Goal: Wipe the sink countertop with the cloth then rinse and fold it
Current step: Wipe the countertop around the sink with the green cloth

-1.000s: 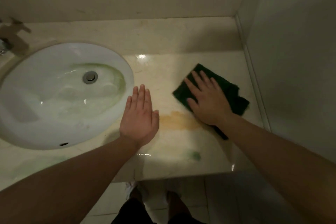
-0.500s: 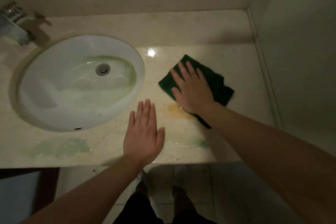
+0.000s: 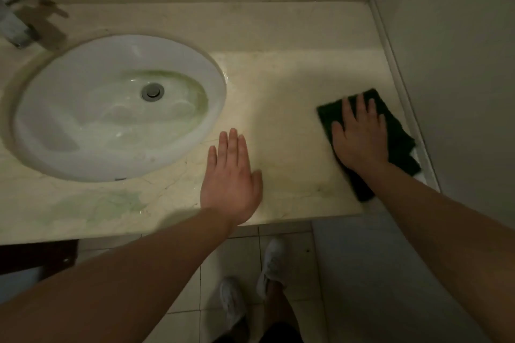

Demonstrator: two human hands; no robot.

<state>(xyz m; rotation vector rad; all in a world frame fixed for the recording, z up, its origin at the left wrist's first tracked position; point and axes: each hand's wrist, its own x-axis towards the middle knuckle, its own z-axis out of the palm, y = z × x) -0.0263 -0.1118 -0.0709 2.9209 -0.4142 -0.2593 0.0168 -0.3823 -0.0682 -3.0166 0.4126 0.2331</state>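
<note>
Right hand [image 3: 359, 139] pressed flat on the dark green cloth [image 3: 398, 133], palm down, fingers spread and extended, not curled around anything. Cloth lying on the tabletop [image 3: 289, 92] at its far right end, just beside the raised edge strip where the tabletop meets the side wall [image 3: 459, 64]. Most of the cloth hidden under the palm and wrist; visible parts showing beyond the fingertips, to the right of the hand, and as a strip running back under the forearm toward the tabletop's front edge. A small pale patch showing at the cloth's right edge, too unclear to identify.

Left hand [image 3: 231, 178] laid flat on the tabletop near its front edge, fingers straight and close together, thumb out to the right, holding nothing. Placed just right of the sink [image 3: 83, 125], fingertips close to the basin's rim, well apart from the cloth and the right hand, with bare pale marble between the 2 hands.

Sink an oval white basin set into the tabletop, with a greenish tint around the drain [image 3: 152, 92]. A green smear [image 3: 103, 206] on the tabletop in front of the basin, left of the left hand. Faucet [image 3: 14, 22] blurred at the upper left corner. Below the tabletop's front edge, tiled floor [image 3: 348, 259] and 2 white shoes [image 3: 273, 262].
</note>
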